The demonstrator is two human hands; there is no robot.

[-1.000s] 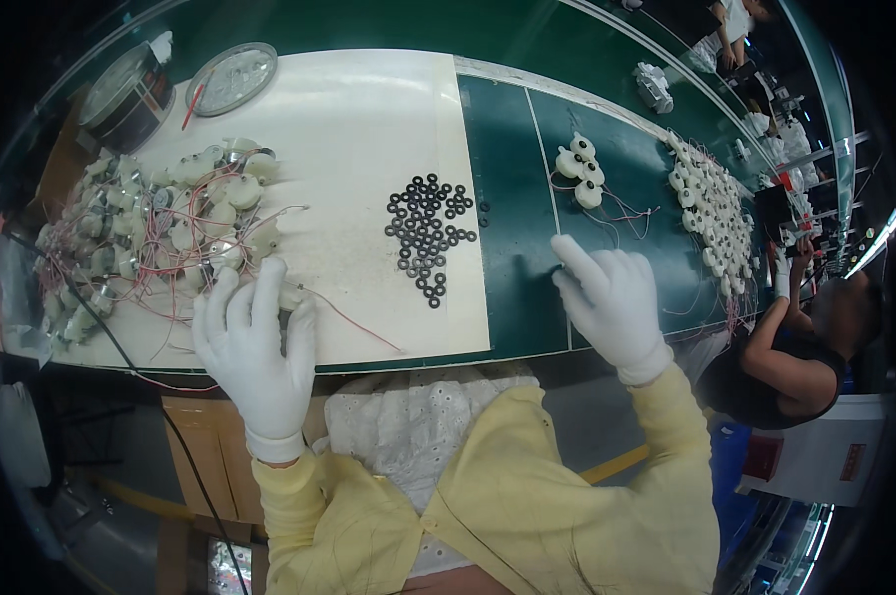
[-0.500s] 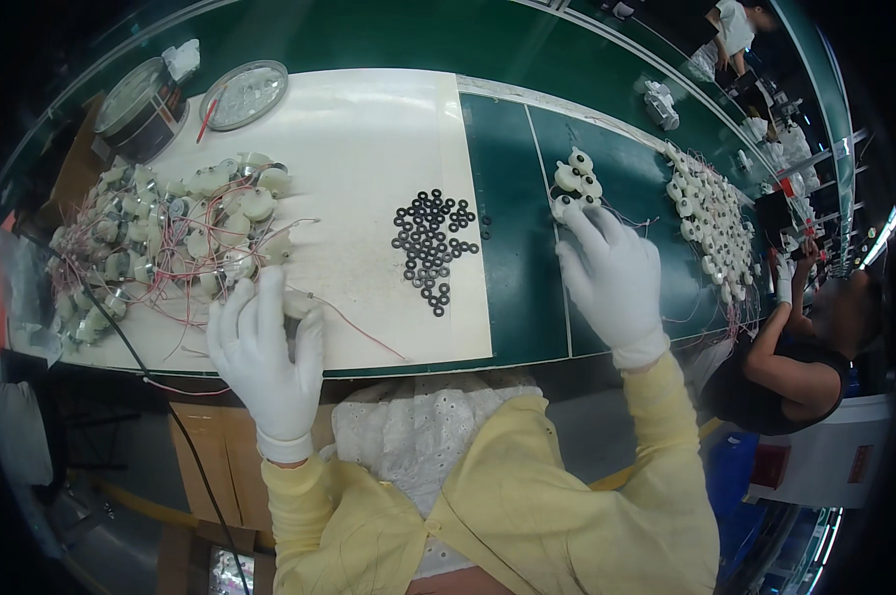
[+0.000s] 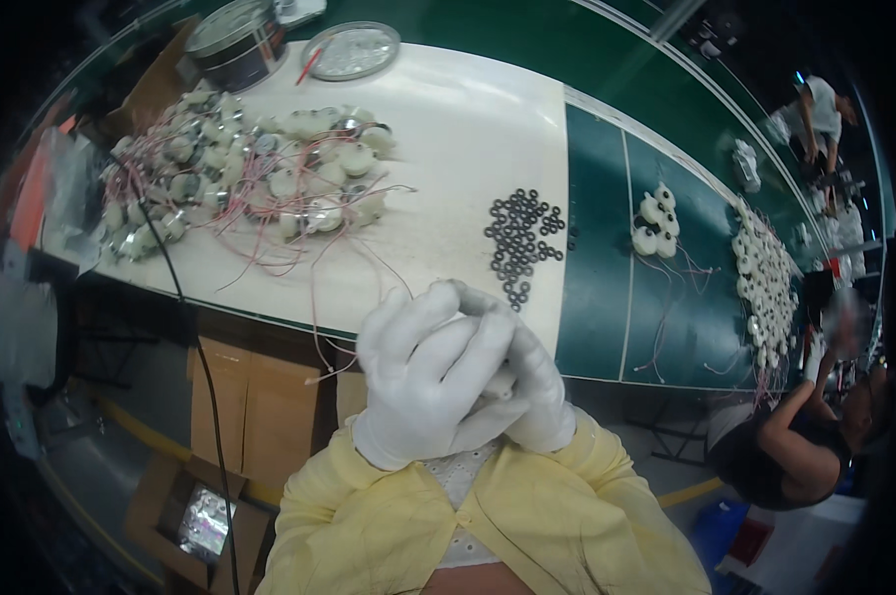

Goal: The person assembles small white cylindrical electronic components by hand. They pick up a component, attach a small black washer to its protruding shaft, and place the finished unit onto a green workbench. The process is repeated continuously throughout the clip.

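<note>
1. Here's the cream part (image 3: 502,384), mostly hidden between left hand (image 3: 423,367) and right hand (image 3: 540,392); probably light, stiff, slick, so grip its body.
2. Left fingers curl closed around it; the right's hold, I can't tell.
3. Just beyond, black rings (image 3: 512,238) dot the surface (image 3: 468,109).

The left hand (image 3: 423,372) and right hand (image 3: 542,392) wear plain white around a cream part (image 3: 501,382), with pinkish wires (image 3: 260,213) at eleven o'clock, black rings (image 3: 512,238) at one, a green table (image 3: 597,307) at two, a yellow cardigan (image 3: 369,535) at six.
</note>
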